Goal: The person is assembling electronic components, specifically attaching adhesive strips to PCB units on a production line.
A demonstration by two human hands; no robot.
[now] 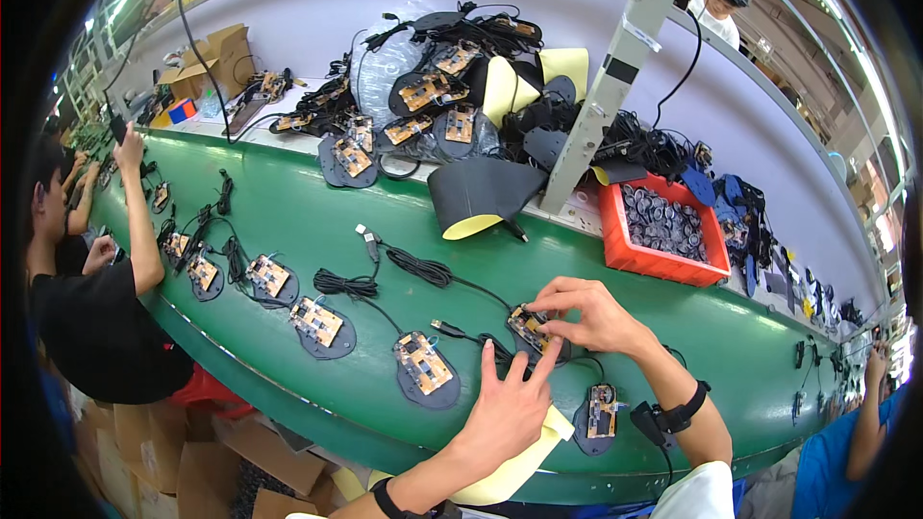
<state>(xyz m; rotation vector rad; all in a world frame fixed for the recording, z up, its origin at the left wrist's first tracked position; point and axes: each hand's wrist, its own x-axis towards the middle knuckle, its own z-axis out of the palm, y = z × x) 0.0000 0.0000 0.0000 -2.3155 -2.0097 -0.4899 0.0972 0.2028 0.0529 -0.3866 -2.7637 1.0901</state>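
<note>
In front of me a tan circuit board (525, 324) lies on a dark base on the green work surface (317, 194). My right hand (601, 319) reaches over it from the right, its thumb and forefinger closed at the board's edge. Close below is my left hand (508, 406), fingers spread, with fingertips by the board's lower edge. A black USB cable (423, 266) runs from this board. To the left sits another board on a black oval base plate (424, 368); to the right, a similar board (602, 408). Fingers partly hide the middle board.
More wired boards (320, 324) line up to the left. A red bin (663, 256) of small clear parts stands behind my hands, beside a metal post (615, 86). Boards and cables pile on the back shelf (288, 96). A yellow sheet (514, 466) lies under my left forearm. A co-worker (96, 317) works at the left.
</note>
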